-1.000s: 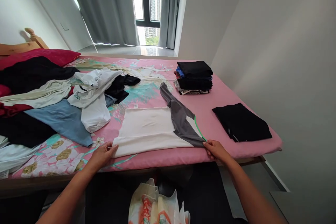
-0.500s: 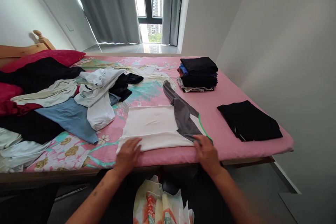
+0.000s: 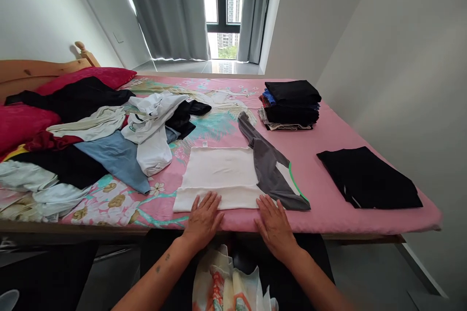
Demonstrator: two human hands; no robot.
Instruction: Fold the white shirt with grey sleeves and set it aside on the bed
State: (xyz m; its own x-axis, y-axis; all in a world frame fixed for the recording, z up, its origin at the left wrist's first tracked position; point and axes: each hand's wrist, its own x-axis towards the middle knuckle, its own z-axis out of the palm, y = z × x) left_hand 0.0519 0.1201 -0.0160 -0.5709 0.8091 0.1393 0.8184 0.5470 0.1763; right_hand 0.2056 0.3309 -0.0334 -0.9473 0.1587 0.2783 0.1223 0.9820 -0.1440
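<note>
A white shirt with grey sleeves and green neck trim (image 3: 222,167) lies flat near the bed's front edge. Its near side is folded over in a long strip, and one grey sleeve stretches away toward the back. My left hand (image 3: 205,217) rests palm down on the strip's near edge, fingers stretched out. To its right, my right hand (image 3: 274,223) lies flat with spread fingers, its tips on the white cloth close to the grey part. Neither hand grips anything.
Crumpled clothes, among them a white shirt (image 3: 155,129) and a blue garment (image 3: 116,158), cover the left of the bed (image 3: 394,221). A folded stack (image 3: 292,107) stands at the back right. A folded black garment (image 3: 368,177) lies on the right.
Both hands have moved inward along the shirt's near edge and now lie flatter, closer together. The view has turned slightly left. The shirt keeps its folded shape.
</note>
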